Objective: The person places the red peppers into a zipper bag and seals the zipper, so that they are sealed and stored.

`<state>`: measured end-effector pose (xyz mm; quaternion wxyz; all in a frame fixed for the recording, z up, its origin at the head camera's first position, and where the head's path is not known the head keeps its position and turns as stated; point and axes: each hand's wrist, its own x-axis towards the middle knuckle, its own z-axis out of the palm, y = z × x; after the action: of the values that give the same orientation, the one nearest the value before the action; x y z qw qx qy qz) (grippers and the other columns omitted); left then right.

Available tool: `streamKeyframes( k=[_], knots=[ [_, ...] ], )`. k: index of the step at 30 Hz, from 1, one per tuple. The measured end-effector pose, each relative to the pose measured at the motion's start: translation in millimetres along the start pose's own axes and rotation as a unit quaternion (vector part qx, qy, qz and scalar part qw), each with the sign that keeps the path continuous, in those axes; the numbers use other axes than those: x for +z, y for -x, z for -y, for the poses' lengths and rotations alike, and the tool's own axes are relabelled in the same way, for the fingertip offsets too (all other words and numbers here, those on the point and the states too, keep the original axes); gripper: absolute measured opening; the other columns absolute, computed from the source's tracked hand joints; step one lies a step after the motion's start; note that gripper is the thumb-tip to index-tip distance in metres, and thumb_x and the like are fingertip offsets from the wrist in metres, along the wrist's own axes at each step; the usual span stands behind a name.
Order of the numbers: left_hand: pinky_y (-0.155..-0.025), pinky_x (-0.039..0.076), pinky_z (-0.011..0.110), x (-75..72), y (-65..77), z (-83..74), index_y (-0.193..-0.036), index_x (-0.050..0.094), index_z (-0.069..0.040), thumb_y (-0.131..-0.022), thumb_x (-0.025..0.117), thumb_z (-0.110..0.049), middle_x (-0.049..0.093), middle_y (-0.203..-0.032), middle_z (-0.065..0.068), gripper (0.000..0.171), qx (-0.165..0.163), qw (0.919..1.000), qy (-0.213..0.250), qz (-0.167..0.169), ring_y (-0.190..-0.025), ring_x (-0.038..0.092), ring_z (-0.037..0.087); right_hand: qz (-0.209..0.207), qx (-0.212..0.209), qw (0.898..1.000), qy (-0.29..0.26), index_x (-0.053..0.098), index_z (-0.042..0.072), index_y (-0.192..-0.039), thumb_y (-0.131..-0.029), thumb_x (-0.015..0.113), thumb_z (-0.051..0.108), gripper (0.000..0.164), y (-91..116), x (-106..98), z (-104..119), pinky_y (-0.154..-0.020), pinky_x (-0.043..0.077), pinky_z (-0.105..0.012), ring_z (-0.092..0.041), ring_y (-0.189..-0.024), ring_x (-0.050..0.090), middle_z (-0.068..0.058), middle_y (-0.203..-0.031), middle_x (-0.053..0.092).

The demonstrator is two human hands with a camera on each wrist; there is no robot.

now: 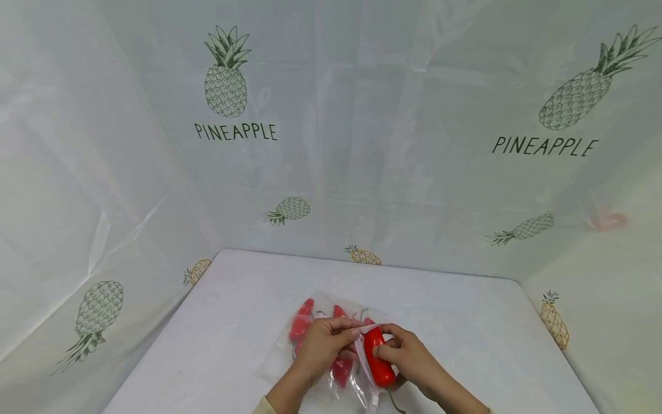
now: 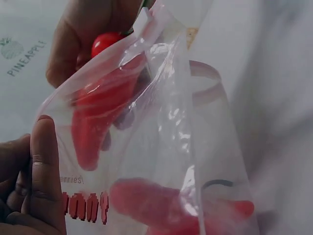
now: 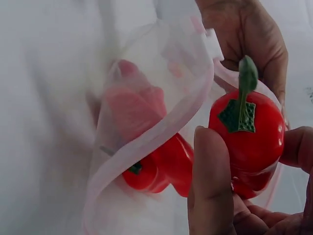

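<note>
My left hand point(image 1: 326, 345) pinches the upper edge of a clear zip bag point(image 1: 276, 353) and holds its mouth apart. The bag has a pinkish rim, a white slider point(image 3: 213, 46) and red printed letters point(image 2: 85, 208). My right hand point(image 1: 414, 359) grips a glossy red pepper point(image 3: 252, 156) with a green stem, thumb on one side and fingers on the other. This pepper is at the bag's mouth, partly behind the near film in the left wrist view, its stem end toward me. Several red peppers point(image 3: 178, 161) lie inside the bag.
The bag lies on a white table point(image 1: 248, 276) with rounded far corners. Pale sheeting point(image 1: 362, 144) printed with pineapples hangs behind the table and along both sides. A blurred reddish shape point(image 1: 607, 220) shows at the right sheet.
</note>
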<state>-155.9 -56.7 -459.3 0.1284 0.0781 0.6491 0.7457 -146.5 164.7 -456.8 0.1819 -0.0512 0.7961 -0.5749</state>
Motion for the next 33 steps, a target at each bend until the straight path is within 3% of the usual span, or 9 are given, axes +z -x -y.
streamKeyframes(
  k=[10, 17, 23, 27, 31, 33],
  knots=[
    [-0.066, 0.066, 0.029, 7.0, 0.1, 4.3, -0.124, 0.076, 0.001, -0.098, 0.076, -0.012, 0.077, -0.103, 0.011, 0.029, -0.014, 0.9996, 0.023, 0.005, -0.061, 0.07, 0.012, -0.074, 0.02, 0.996, -0.053, 0.054, -0.004, -0.139, -0.094, 0.072, 0.02, 0.054, -13.1, 1.1, 2.9, -0.056, 0.065, -0.044, -0.024, -0.081, 0.071, -0.013, -0.1, 0.072],
    [-0.069, 0.066, 0.029, 11.1, 0.5, 4.9, -0.124, 0.076, -0.001, -0.099, 0.074, -0.012, 0.077, -0.113, 0.012, 0.028, -0.006, 0.9996, 0.028, -0.002, -0.066, 0.073, 0.013, -0.122, -0.016, 0.989, -0.079, 0.053, -0.001, -0.137, -0.098, 0.074, 0.022, 0.05, -25.2, 13.8, 4.1, -0.057, 0.065, -0.046, -0.022, -0.077, 0.071, -0.013, -0.095, 0.073],
    [-0.072, 0.066, 0.029, 10.0, -3.4, 0.5, -0.127, 0.074, 0.002, -0.099, 0.075, -0.012, 0.076, -0.111, 0.013, 0.031, 0.001, 0.998, 0.061, -0.016, -0.074, 0.072, 0.012, -0.17, -0.047, 0.984, 0.006, 0.049, 0.0, -0.143, -0.098, 0.077, 0.026, 0.059, -28.2, 30.9, 2.1, -0.057, 0.066, -0.038, -0.024, -0.085, 0.075, -0.017, -0.112, 0.073],
    [-0.071, 0.066, 0.028, 4.6, -6.6, -5.4, -0.129, 0.07, 0.009, -0.099, 0.074, -0.01, 0.077, -0.101, 0.009, 0.035, 0.016, 0.9957, 0.085, -0.032, -0.074, 0.072, 0.011, -0.17, -0.079, 0.98, 0.063, 0.059, -0.001, -0.139, -0.1, 0.074, 0.026, 0.05, -21.3, 33.1, 1.8, -0.063, 0.066, -0.03, -0.026, -0.099, 0.076, -0.02, -0.125, 0.071],
    [-0.07, 0.066, 0.026, -2.0, -8.5, -11.1, -0.13, 0.068, 0.01, -0.1, 0.074, -0.012, 0.073, -0.091, 0.001, 0.038, 0.019, 0.9947, 0.089, -0.049, -0.072, 0.07, 0.01, -0.201, -0.102, 0.968, 0.112, 0.07, 0.004, -0.125, -0.1, 0.074, 0.021, 0.031, -12.8, 27.1, -0.5, -0.066, 0.063, -0.022, -0.018, -0.086, 0.077, -0.012, -0.116, 0.076],
    [-0.071, 0.066, 0.027, -4.6, -9.0, -12.8, -0.131, 0.067, 0.01, -0.099, 0.074, -0.012, 0.072, -0.091, 0.002, 0.039, 0.018, 0.9943, 0.09, -0.053, -0.073, 0.07, 0.01, -0.234, -0.113, 0.955, 0.145, 0.073, 0.008, -0.119, -0.099, 0.076, 0.018, 0.023, -10.0, 22.1, -4.5, -0.065, 0.06, -0.02, -0.012, -0.079, 0.073, -0.004, -0.106, 0.076]
  ],
)
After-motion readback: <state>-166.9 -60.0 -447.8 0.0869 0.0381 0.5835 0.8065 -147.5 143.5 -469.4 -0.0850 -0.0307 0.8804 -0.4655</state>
